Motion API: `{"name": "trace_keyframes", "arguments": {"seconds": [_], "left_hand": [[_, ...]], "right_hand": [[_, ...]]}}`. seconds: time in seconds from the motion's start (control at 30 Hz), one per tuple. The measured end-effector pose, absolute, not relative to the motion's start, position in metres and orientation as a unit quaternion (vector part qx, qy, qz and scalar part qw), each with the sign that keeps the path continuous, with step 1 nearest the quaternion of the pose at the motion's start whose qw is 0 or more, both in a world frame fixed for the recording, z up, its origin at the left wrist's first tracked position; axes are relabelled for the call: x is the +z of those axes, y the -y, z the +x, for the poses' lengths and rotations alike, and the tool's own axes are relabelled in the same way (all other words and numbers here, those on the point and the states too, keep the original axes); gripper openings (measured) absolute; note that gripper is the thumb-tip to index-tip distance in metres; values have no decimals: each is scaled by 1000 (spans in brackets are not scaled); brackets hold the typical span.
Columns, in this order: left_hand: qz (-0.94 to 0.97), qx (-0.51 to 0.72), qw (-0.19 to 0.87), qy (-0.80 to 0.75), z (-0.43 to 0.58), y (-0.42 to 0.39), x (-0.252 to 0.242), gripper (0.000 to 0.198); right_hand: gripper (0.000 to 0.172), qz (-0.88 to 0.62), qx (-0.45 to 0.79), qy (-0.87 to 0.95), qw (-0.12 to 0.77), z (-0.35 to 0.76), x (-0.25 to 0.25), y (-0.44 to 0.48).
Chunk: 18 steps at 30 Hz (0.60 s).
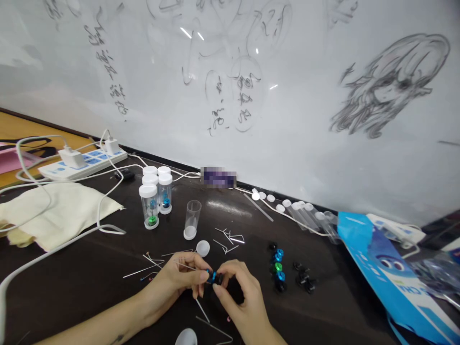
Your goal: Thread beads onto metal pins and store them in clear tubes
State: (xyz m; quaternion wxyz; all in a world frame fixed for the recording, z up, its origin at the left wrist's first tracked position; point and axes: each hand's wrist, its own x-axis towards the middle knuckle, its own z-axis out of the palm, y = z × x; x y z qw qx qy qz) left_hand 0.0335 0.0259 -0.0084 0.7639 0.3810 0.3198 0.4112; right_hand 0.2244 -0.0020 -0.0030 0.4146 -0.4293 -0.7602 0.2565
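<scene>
Near the front of the dark table, both hands meet at a small blue-and-black round part. My left hand is closed, pinching the blue end between thumb and fingers; a thin metal rod sticks out from it to the left. Thumb and fingertips of my right hand grip the black end. The fingers cover much of the part. Just beyond my left hand lies a white cap, and an open clear tube stands farther back. Bent metal wires lie beyond my right hand.
Several white-capped tubes with coloured parts inside stand back left. A row of blue, green and black parts and small black pieces lie right. A blue bag, power strip, cables and cream cloth surround the area.
</scene>
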Motion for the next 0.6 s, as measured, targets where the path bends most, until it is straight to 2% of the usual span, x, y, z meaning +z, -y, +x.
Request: {"name": "trace_keyframes", "arguments": {"seconds": [0.27,0.43,0.6], "left_hand": [[382,413,762,-320,34,-27,-9,20],[383,413,762,-319,34,-26,-9,20],[383,411,762,-322,34,-27,-8,20]], "right_hand": [[10,-423,250,767,412,225,-3,3],[14,-436,252,762,406,225,-2,2],[7,-425,243,769,411,224,0,2]]}}
